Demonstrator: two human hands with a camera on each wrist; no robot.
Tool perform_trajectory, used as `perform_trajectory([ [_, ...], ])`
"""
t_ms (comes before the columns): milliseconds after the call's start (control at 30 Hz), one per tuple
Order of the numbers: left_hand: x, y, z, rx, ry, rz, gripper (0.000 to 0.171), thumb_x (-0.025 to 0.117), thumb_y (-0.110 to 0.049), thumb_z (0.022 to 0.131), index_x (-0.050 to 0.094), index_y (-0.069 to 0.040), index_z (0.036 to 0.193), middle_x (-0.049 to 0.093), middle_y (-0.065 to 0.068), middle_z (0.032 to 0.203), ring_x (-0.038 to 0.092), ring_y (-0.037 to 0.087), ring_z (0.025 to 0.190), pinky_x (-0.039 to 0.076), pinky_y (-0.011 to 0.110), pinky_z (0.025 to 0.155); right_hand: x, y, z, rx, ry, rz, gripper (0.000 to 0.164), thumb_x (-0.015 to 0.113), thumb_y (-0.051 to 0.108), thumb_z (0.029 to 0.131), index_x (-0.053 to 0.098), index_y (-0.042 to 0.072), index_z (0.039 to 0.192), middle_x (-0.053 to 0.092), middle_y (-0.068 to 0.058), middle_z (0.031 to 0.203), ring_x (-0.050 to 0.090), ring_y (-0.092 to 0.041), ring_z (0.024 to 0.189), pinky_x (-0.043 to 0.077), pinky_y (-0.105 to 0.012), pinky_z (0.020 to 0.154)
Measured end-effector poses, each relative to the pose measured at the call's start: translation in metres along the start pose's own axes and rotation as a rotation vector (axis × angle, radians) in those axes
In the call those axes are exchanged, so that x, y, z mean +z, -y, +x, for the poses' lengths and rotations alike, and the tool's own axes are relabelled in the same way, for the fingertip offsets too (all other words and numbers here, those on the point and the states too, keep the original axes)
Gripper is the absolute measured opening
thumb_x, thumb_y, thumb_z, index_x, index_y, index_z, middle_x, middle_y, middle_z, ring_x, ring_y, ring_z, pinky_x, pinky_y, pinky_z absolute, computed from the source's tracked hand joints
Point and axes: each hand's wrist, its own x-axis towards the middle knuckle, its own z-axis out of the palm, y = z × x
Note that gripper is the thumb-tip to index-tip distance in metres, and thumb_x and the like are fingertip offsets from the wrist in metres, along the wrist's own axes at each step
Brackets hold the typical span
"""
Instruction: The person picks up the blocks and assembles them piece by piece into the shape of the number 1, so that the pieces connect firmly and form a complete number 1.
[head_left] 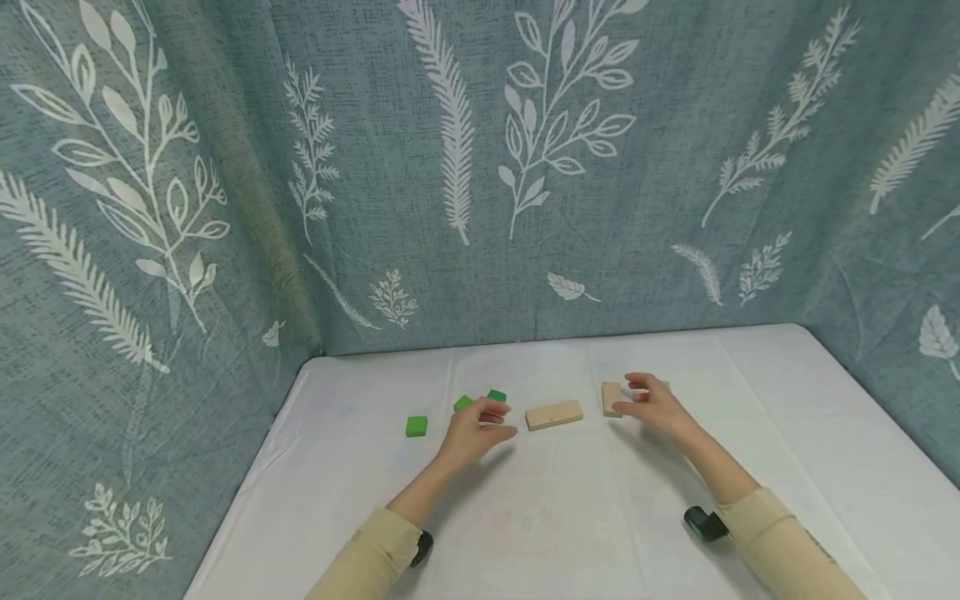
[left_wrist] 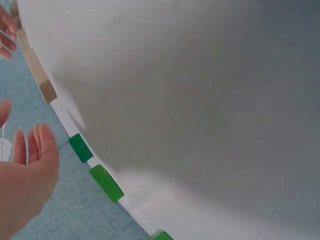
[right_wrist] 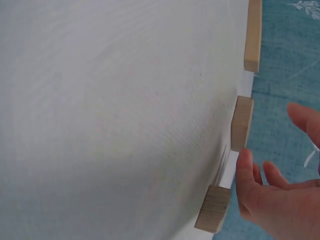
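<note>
Three green blocks lie in a loose row on the white table point(head_left: 570, 517): one at the left point(head_left: 416, 426), one in the middle point(head_left: 462, 403) and one further back point(head_left: 497, 395). My left hand point(head_left: 497, 420) hovers just in front of the two right ones, fingers loosely curled and holding nothing. A long wooden block point(head_left: 553, 414) lies between my hands. My right hand point(head_left: 633, 397) hangs over a shorter wooden block point(head_left: 611, 398) with relaxed fingers and grips nothing. In the right wrist view three wooden blocks show: point(right_wrist: 252, 35), point(right_wrist: 242, 122), point(right_wrist: 212, 215). The nearest lies beside my fingers point(right_wrist: 246, 172).
A blue-grey curtain with white leaf prints point(head_left: 480, 167) closes the back and both sides of the table. The table's left edge point(head_left: 247, 475) runs close to the green blocks. Black wrist cameras point(head_left: 705, 523) sit on both sleeves.
</note>
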Motion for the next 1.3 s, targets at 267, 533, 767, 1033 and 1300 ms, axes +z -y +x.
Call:
perform_trajectory([
  [267,0.009,-0.004,0.008,-0.010,0.040,0.037,0.033,0.074,-0.009,0.084,0.064,0.003,0.113,0.063,0.017,0.108,0.060,0.030,0.101,0.052,0.040,0.084,0.004,-0.001,0.008,-0.013,0.010,-0.025,0.072,0.068,0.021,0.091,0.030,-0.009,0.144,0.036,-0.031,0.142,0.039,-0.044,0.126,0.040,-0.055,0.099],
  [533,0.018,-0.001,0.017,-0.013,0.052,0.092,0.033,0.076,-0.010,0.083,0.064,0.001,0.112,0.065,0.014,0.106,0.060,0.029,0.100,0.052,0.038,0.084,0.009,-0.003,0.014,-0.049,0.001,-0.101,0.069,0.070,0.020,0.089,0.035,-0.011,0.140,0.044,-0.032,0.133,0.047,-0.041,0.114,0.045,-0.050,0.090],
  [767,0.024,0.001,0.022,0.014,0.054,0.143,0.034,0.077,-0.009,0.082,0.064,0.002,0.111,0.064,0.013,0.101,0.060,0.027,0.095,0.052,0.036,0.081,0.011,0.000,0.013,-0.065,0.005,-0.141,0.070,0.070,0.017,0.088,0.034,-0.014,0.139,0.044,-0.034,0.132,0.046,-0.044,0.116,0.044,-0.052,0.092],
  [1033,0.029,0.002,0.026,0.059,0.036,0.214,0.034,0.078,-0.008,0.080,0.065,0.003,0.110,0.065,0.012,0.098,0.059,0.022,0.089,0.051,0.031,0.076,0.012,0.001,0.015,-0.040,-0.005,-0.177,0.069,0.071,0.016,0.087,0.035,-0.013,0.139,0.048,-0.031,0.125,0.048,-0.041,0.112,0.045,-0.051,0.091],
  [1300,0.030,0.003,0.030,0.089,0.057,0.227,0.033,0.079,-0.007,0.080,0.065,0.003,0.108,0.065,0.012,0.098,0.059,0.022,0.089,0.050,0.030,0.076,0.012,0.003,0.016,-0.028,-0.014,-0.201,0.068,0.072,0.018,0.087,0.038,-0.012,0.138,0.051,-0.029,0.121,0.051,-0.038,0.109,0.047,-0.048,0.087],
])
